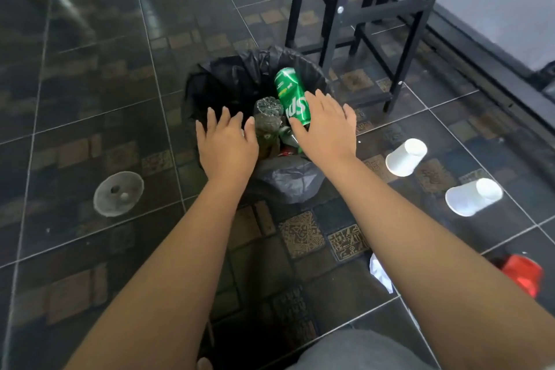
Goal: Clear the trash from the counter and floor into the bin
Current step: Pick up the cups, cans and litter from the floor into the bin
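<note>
**A:** Start at the left: that clear round plastic lid point(118, 194) lies flat on the dark tile floor point(75, 99), well out beyond the left hand's little finger. Nobody's touched it.

**B:** And the left hand point(225, 144) itself? Fingers spread, palm down, holding nothing. The fingertips hang over the near rim of the round bin with the black plastic liner point(228, 75).

**A:** Just past its thumb stands a crumpled clear plastic bottle point(268, 117), base up, already inside. Then the green soda can point(290, 96), tilted, by the right hand's thumb. I can't say if the thumb touches it.

**B:** The right hand point(326, 126) is splayed flat too, gripping nothing. I'd say it's dropping or pressing the load down. Best to push on the can's side so it settles lower and leaves room.

**A:** Agreed, because more is waiting out past the right wrist: two white paper cups point(406, 157) on their sides, a scrap of white crumpled paper point(379, 272) by the forearm, and a crushed red thing point(524, 273), too blurred to name.
</note>
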`<state>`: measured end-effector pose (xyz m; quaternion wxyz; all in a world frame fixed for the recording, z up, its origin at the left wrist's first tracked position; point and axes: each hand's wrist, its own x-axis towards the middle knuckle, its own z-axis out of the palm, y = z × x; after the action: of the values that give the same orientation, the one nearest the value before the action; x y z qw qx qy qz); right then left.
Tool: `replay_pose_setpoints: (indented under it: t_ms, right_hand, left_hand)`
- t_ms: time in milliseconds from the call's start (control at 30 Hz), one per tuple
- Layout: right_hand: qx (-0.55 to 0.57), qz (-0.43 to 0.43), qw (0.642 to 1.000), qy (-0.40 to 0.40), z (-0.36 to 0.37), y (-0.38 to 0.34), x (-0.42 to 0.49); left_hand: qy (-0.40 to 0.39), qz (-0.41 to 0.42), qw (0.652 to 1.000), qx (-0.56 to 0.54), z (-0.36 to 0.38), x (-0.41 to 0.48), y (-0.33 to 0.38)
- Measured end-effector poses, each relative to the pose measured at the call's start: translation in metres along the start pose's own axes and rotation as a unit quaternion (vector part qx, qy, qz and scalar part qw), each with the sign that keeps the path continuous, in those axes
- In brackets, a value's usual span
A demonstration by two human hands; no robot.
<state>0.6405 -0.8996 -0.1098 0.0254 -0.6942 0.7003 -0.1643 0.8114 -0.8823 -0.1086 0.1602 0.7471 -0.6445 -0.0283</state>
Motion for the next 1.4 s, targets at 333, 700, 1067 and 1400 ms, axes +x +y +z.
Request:
replay_pose_setpoints:
  t_ms: [333, 700, 1067, 1400]
  right_hand:
    - [0.058, -0.004, 0.998, 0.004, -0.019, 0.056, -0.037]
    - [-0.006, 0.229, 0.973, -0.005, -0.029, 0.232, -0.120]
    - [-0.028, 0.337, 0.939, -0.056, 0.005, 0.333, -0.134]
    - [0.076, 0.363, 0.928, -0.011, 0.021, 0.347, -0.122]
  left_hand:
    - [0.011, 0.109, 0.994, 0.012, 0.015, -0.040, 0.051]
    - [-0.069, 0.322, 0.944, -0.021, 0.098, -0.090, 0.199]
    - [-0.206, 0.337, 0.917, 0.055, 0.192, -0.059, 0.284]
    - [-0.217, 0.278, 0.935, -0.023, 0.210, -0.045, 0.298]
